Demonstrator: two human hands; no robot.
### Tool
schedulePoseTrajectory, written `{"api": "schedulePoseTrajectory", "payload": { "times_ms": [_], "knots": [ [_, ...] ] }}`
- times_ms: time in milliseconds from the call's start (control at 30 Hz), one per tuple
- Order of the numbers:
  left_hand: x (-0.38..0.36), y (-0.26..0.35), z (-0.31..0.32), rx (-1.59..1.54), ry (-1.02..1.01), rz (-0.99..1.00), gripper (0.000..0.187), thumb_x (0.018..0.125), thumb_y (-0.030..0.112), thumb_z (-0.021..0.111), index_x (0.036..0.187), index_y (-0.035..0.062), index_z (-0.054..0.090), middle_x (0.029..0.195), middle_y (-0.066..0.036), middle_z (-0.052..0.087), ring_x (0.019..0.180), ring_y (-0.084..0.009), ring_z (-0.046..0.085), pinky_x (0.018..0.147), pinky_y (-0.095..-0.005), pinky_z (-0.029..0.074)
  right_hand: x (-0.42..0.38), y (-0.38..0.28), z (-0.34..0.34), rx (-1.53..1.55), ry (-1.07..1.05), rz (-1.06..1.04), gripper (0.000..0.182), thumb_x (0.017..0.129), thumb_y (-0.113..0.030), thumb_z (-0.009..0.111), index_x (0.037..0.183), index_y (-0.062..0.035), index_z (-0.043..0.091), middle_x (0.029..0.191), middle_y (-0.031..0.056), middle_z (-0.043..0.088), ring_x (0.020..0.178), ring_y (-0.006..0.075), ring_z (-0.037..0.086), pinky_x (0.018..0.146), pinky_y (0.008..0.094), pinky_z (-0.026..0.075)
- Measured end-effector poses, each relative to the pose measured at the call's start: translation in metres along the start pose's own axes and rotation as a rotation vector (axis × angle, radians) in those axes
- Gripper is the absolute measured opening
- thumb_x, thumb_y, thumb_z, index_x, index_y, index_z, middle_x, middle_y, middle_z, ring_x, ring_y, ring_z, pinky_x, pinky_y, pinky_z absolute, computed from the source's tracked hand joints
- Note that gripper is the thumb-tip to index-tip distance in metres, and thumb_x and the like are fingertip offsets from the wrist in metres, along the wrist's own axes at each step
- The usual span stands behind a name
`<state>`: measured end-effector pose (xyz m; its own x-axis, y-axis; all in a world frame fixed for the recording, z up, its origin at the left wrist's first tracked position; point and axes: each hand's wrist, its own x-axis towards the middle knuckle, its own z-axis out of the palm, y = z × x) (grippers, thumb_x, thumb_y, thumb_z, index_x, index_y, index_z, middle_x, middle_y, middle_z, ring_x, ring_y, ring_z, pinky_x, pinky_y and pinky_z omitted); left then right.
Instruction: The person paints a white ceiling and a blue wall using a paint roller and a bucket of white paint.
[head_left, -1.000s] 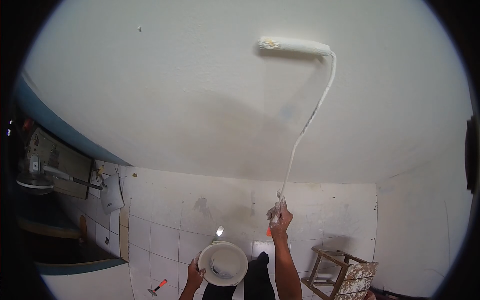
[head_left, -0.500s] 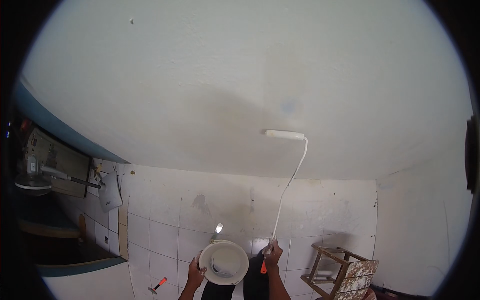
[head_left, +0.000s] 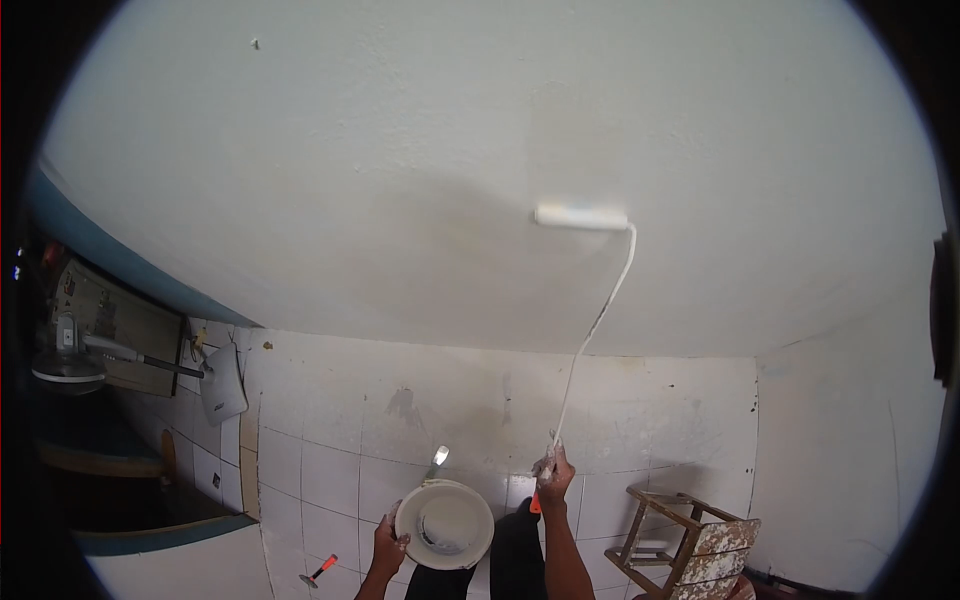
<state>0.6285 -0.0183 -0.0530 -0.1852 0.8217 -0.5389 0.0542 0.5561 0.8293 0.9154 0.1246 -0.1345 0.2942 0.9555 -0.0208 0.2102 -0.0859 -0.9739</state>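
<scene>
My right hand [head_left: 553,472] is closed around the red-orange handle of a paint roller [head_left: 582,217]. Its long bent white rod runs up to the white roller sleeve, which lies against the white wall [head_left: 420,120]. A damp-looking darker strip of wall shows just above the sleeve. At the bottom of the view my left hand [head_left: 389,545] grips the left rim of a pale bucket [head_left: 487,530]. White paint or residue coats the inside of that bucket. Pale smears mark the fingers of both hands.
On the tiled floor lie a red-handled scraper [head_left: 325,566] and a tool with a pale blade [head_left: 441,456] behind the bucket. A worn wooden stool [head_left: 690,540] stands at right. A fan [head_left: 68,365] and a blue-edged shelf [head_left: 160,535] occupy the left.
The roller has moved up the wall and slightly right, now over the bluish spot. My right hand has risen with it. The bucket and my left hand have hardly shifted.
</scene>
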Motion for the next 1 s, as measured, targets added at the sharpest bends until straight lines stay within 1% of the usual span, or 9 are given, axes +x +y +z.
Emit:
{"api": "schedulePoseTrajectory", "payload": {
  "times_ms": [67, 267, 467, 600, 667, 800, 867, 900, 1000],
  "knots": [
    [-0.001, 0.006, 0.001, 0.003, -0.006, -0.005, 0.07, 0.073, -0.021, 0.044, 0.14, -0.0033, 0.031, 0.133, -0.015, 0.048, 0.124, -0.0215, 0.046, 0.105, -0.032, 0.033, 0.017, -0.015, 0.001, 0.014, 0.009, -0.15, 0.035, 0.092, -0.002, 0.044, 0.126, 0.0004, 0.052, 0.054, -0.0002, 0.043, 0.044, 0.0083, 0.045, 0.044, 0.0246, 0.042],
    [0.001, -0.005, 0.0, -0.006, -0.022, 0.043, 0.069, 0.074, -0.02, 0.044, 0.14, -0.003, 0.032, 0.133, -0.016, 0.048, 0.124, -0.022, 0.046, 0.105, -0.032, 0.033, 0.06, -0.066, 0.005, -0.028, 0.022, -0.23, 0.031, 0.095, -0.006, 0.044, 0.124, 0.0015, 0.053, 0.053, 0.0, 0.044, 0.044, 0.0081, 0.045, 0.043, 0.0243, 0.04],
    [0.0, 0.014, 0.008, 0.002, -0.017, 0.043, 0.068, 0.075, -0.02, 0.043, 0.14, -0.0023, 0.032, 0.13, -0.016, 0.05, 0.121, -0.0214, 0.049, 0.103, -0.0306, 0.035, 0.078, -0.101, 0.007, -0.009, 0.036, -0.266, 0.03, 0.096, -0.009, 0.044, 0.124, 0.0018, 0.053, 0.052, 0.0002, 0.044, 0.044, 0.0083, 0.043, 0.043, 0.0245, 0.039],
    [0.003, 0.007, 0.009, -0.007, -0.017, 0.026, 0.069, 0.075, -0.02, 0.043, 0.14, -0.0019, 0.032, 0.13, -0.015, 0.05, 0.121, -0.0209, 0.049, 0.103, -0.0306, 0.035, 0.061, -0.075, 0.003, -0.032, 0.017, -0.214, 0.031, 0.097, -0.009, 0.043, 0.124, 0.0017, 0.052, 0.053, 0.0002, 0.043, 0.045, 0.0083, 0.044, 0.043, 0.0246, 0.039],
    [0.004, -0.001, 0.009, -0.032, -0.02, 0.02, 0.069, 0.075, -0.02, 0.043, 0.14, -0.002, 0.032, 0.13, -0.015, 0.05, 0.121, -0.0208, 0.049, 0.103, -0.0306, 0.035, 0.046, -0.054, 0.0, -0.042, -0.002, -0.108, 0.039, 0.085, 0.003, 0.046, 0.124, 0.0018, 0.054, 0.059, 0.0048, 0.052, 0.049, 0.0113, 0.051, 0.047, 0.026, 0.042],
    [0.004, -0.003, 0.007, 0.015, -0.033, 0.049, 0.069, 0.074, -0.02, 0.043, 0.14, -0.002, 0.032, 0.13, -0.015, 0.05, 0.121, -0.0209, 0.048, 0.103, -0.0306, 0.035, 0.01, -0.007, -0.002, -0.022, -0.023, -0.094, 0.038, 0.086, 0.003, 0.047, 0.123, 0.0015, 0.054, 0.059, 0.0039, 0.051, 0.049, 0.0105, 0.05, 0.046, 0.0257, 0.041],
    [0.004, -0.007, 0.007, 0.013, -0.026, 0.042, 0.069, 0.074, -0.02, 0.043, 0.14, -0.0021, 0.032, 0.13, -0.015, 0.05, 0.121, -0.021, 0.048, 0.103, -0.0308, 0.035, -0.007, 0.015, -0.002, -0.096, -0.047, -0.094, 0.036, 0.092, -0.001, 0.043, 0.127, 0.0009, 0.051, 0.06, 0.0001, 0.043, 0.046, 0.0087, 0.046, 0.045, 0.0242, 0.042],
    [0.005, -0.008, 0.007, 0.007, -0.019, 0.04, 0.069, 0.074, -0.02, 0.043, 0.14, -0.0022, 0.032, 0.13, -0.015, 0.05, 0.121, -0.0211, 0.048, 0.103, -0.031, 0.035, -0.015, 0.021, -0.003, -0.094, -0.047, 0.002, 0.038, 0.091, 0.001, 0.044, 0.128, -0.0003, 0.051, 0.061, -0.0007, 0.044, 0.047, 0.0082, 0.047, 0.045, 0.0234, 0.043],
    [0.006, -0.005, 0.005, 0.066, -0.025, 0.031, 0.069, 0.074, -0.02, 0.043, 0.14, -0.0024, 0.032, 0.13, -0.015, 0.05, 0.122, -0.0209, 0.048, 0.104, -0.0311, 0.034, -0.03, 0.04, -0.003, -0.127, -0.074, 0.085, 0.038, 0.09, 0.002, 0.044, 0.127, -0.0012, 0.052, 0.062, -0.0011, 0.046, 0.047, 0.0078, 0.049, 0.044, 0.0232, 0.042]
  ]
}}
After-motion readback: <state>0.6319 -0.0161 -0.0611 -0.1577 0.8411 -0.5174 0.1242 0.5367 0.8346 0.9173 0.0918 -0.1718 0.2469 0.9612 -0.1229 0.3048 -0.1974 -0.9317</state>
